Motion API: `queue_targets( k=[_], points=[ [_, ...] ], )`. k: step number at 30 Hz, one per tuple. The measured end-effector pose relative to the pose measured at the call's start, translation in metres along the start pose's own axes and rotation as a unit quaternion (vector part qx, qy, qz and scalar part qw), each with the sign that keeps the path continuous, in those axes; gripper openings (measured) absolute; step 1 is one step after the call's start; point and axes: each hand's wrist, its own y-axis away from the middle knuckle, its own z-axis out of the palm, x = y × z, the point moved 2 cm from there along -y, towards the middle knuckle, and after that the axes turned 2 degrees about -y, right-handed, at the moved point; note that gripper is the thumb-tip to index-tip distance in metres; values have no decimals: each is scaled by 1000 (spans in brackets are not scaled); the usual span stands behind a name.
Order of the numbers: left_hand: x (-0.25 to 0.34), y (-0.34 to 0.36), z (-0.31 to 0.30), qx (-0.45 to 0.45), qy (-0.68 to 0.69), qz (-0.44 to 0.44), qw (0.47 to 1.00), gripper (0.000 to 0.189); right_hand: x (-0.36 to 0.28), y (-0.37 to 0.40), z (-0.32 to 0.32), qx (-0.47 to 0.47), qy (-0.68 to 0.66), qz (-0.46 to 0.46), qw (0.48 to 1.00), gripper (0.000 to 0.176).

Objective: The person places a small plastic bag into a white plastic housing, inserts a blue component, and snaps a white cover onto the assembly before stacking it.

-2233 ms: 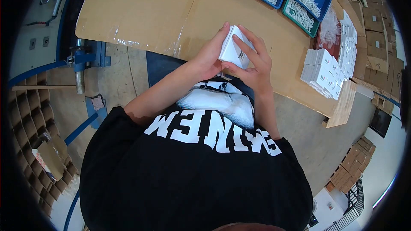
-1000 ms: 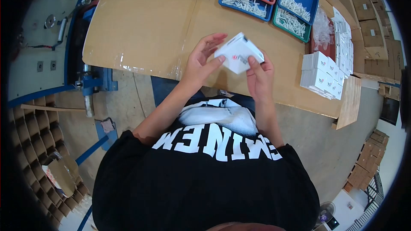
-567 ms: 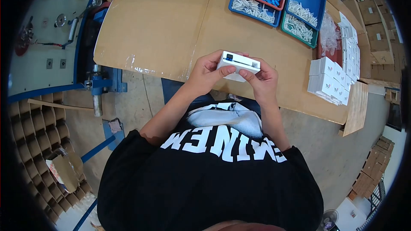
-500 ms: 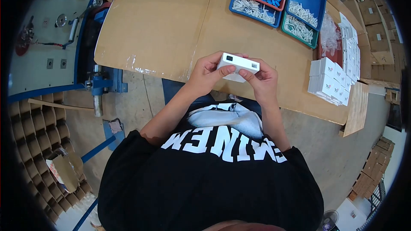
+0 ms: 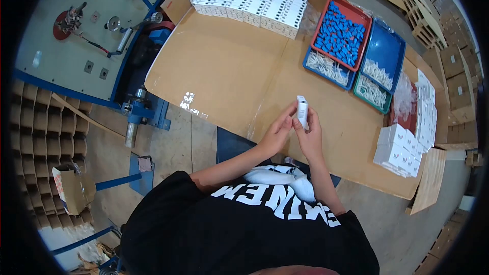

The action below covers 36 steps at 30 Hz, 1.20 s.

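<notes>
A small white box (image 5: 302, 112) stands on end between my two hands, a narrow printed side facing me. My left hand (image 5: 278, 131) grips it from the left, fingers along its far side and thumb close to its lower part. On the other side my right hand (image 5: 309, 136) has its fingers and thumb closed around the box. Both hands are over the front part of the cardboard-covered table (image 5: 224, 76). My fingers hide the lower end of the box.
Rows of white boxes (image 5: 249, 2) stand at the back. A red tray (image 5: 326, 51) of blue pieces lies beside blue (image 5: 384, 51) and green (image 5: 374, 103) trays with white pieces. Stacked white boxes (image 5: 400, 147) are at right. Machinery (image 5: 135, 117) borders the left side.
The white box has turned from lying sideways to standing on end, still in both hands. My view has shifted, bringing the back rows of boxes further into sight.
</notes>
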Motion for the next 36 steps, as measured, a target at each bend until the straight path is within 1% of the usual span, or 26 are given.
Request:
queue_targets(
  k=[1,2,3,4,5,6,7,8,10,11,13,14,15,16,17,19,20,21,22,24,26,27,29,33,35,36],
  points=[
    [1,1,-2,-33,50,-25,998,53,0,-4,1,-4,-1,-7,1000,46],
    [2,-2,-4,-28,72,-37,996,47,5,-9,1,1,-64,67,996,42],
    [0,-9,-14,-28,72,-30,997,47,12,-14,0,6,-125,141,982,39],
    [-10,-19,-33,-19,9,-20,1000,42,19,-20,0,3,-103,124,987,31],
    [-19,-29,-52,-8,-54,-10,998,38,27,-27,-2,-1,-102,118,988,31],
    [-27,-41,-70,68,-91,-32,993,28,33,-34,-5,-18,27,76,997,30],
    [-42,-54,-100,102,-229,-12,968,25,38,-43,-5,-32,156,31,987,29],
    [-47,-66,-129,135,-362,8,922,28,41,-53,-3,-34,157,24,987,29],
    [-19,-85,-158,160,-413,33,896,32,45,-79,0,-46,51,23,997,31],
    [-17,-95,-171,163,-411,39,896,32,49,-94,1,-47,53,17,997,31],
    [-21,-112,-198,198,-501,220,813,23,50,-133,5,-75,1,-2,997,34],
    [-27,-116,-212,203,-499,224,812,23,47,-156,6,-82,-8,19,996,39],
    [-35,-119,-224,173,-515,223,810,15,43,-181,9,-86,-7,14,996,39],
    [-39,-120,-230,142,-531,220,806,9,41,-208,12,-92,66,-9,994,37],
    [-38,-120,-227,146,-530,222,805,9,40,-235,17,-96,139,-32,985,35],
    [-29,-118,-210,138,-597,189,767,31,35,-289,36,-69,158,-180,968,39],
    [-22,-115,-204,139,-596,189,768,31,17,-309,46,-49,197,-201,958,40],
    [-13,-114,-198,140,-612,165,761,43,-3,-329,58,-29,235,-223,946,41],
    [-7,-114,-196,141,-627,140,754,55,-9,-357,70,-36,228,-219,948,42],
    [-6,-116,-196,133,-638,133,747,58,-21,-399,97,-48,222,-214,950,42],
    [-6,-118,-197,127,-650,123,739,61,-42,-431,125,1,176,-176,969,38],
    [-6,-119,-197,120,-658,119,734,60,-38,-456,138,-3,175,-175,969,38],
    [-4,-120,-199,113,-670,110,725,60,-24,-505,161,22,184,-259,948,37],
    [-4,-123,-199,106,-673,91,727,59,-22,-560,204,48,209,-229,949,35],
    [-6,-125,-200,103,-663,95,735,59,-23,-581,220,81,231,-263,933,31],
    [-7,-126,-201,102,-664,96,735,60,-23,-589,227,76,222,-248,940,27]
  ],
)
